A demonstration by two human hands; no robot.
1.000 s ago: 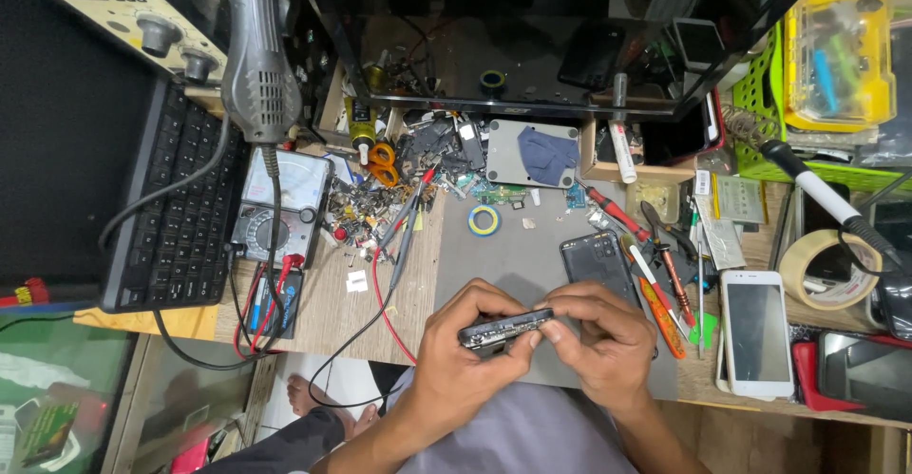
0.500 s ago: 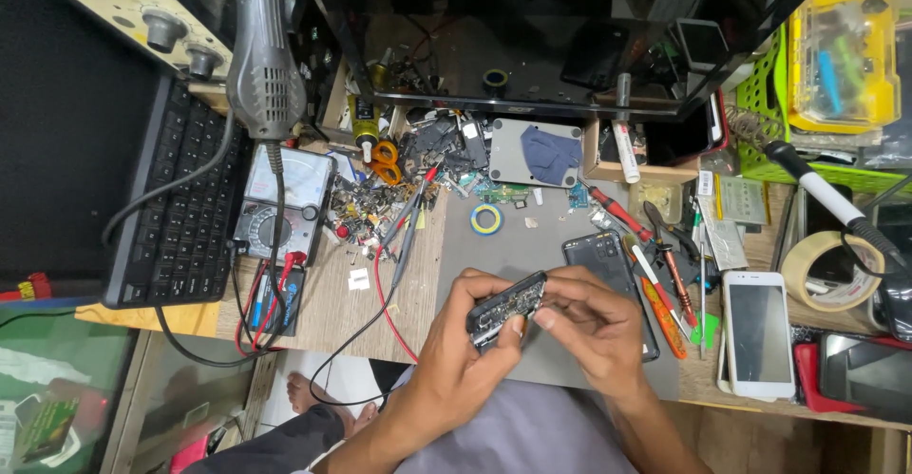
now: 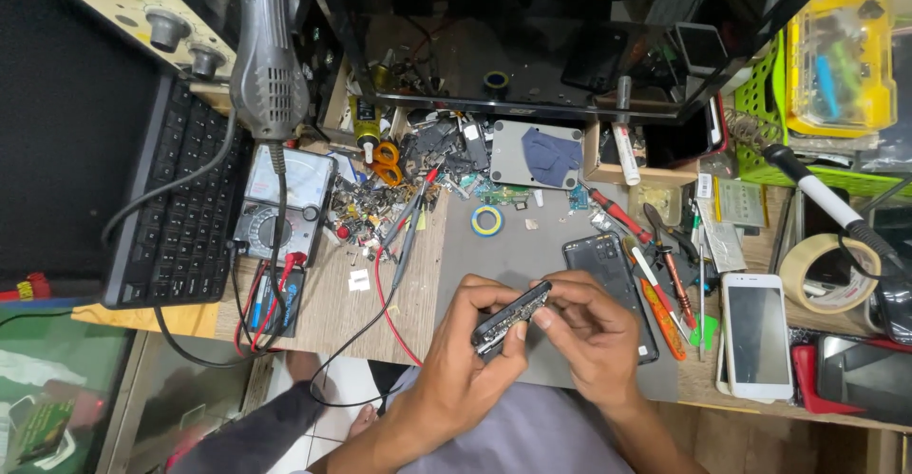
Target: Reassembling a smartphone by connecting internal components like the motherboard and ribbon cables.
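Both hands hold a small dark phone body (image 3: 510, 317) edge-on above the grey work mat (image 3: 532, 251). My left hand (image 3: 470, 350) grips its lower left end with fingers and thumb. My right hand (image 3: 589, 327) pinches its upper right end with the fingertips. Just right of my hands, a black opened phone (image 3: 608, 270) lies flat on the mat. A small roll of blue-and-yellow tape (image 3: 486, 220) sits farther back on the mat.
A black keyboard (image 3: 180, 203) and an analogue multimeter (image 3: 280, 203) with red and black leads lie at the left. Screwdrivers and pliers (image 3: 655, 265), a white phone (image 3: 757, 331) and a tape roll (image 3: 825, 274) lie at the right. Loose parts (image 3: 418, 165) crowd the back.
The phone body has turned from level to tilted, right end up, and both hands have shifted slightly up the mat with it.
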